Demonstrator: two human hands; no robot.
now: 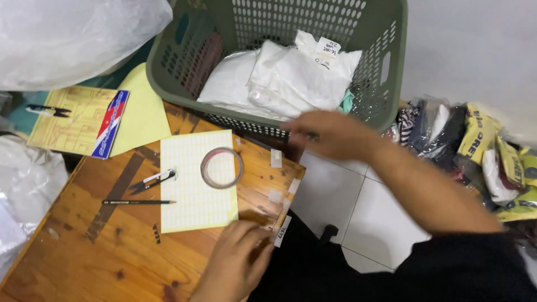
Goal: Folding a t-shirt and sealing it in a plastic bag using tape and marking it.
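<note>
Wooden table [78,251], worn, with dark tape marks; the items on and about it are listed below.

Left hand [238,254]: at the table's near edge, fingers curled down and pinching a small white label [281,231] that hangs off the edge. Held between fingertips, not in a full fist.

Right hand [330,134]: blurred, stretched out towards the green laundry basket [386,67], fingers loosely closed. Whether it holds anything I cannot tell; something small may sit at the fingertips.

Basket contents: folded white garments [279,78] in clear wrap, one bearing a paper tag [327,47].

Label sheet [196,179]: cream paper with a grid of small white stickers, lying flat in the middle of the table. A roll of clear tape [222,168] rests on it. Thread snips [154,180] lie across its left edge; a pencil [137,202] lies just beside them. Several cut tape pieces [276,158] are stuck along the table's right edge.

Handling note, as a judgement: the label is best kept pinched by one corner, adhesive away from the fingers, and pressed flat from one end so it does not crease. Blur on the right hand suggests speed; a steadier reach would suit.

Also present: a yellow booklet [72,117] at upper left, and packaged clothing [492,151] heaped on the tiled floor.
</note>
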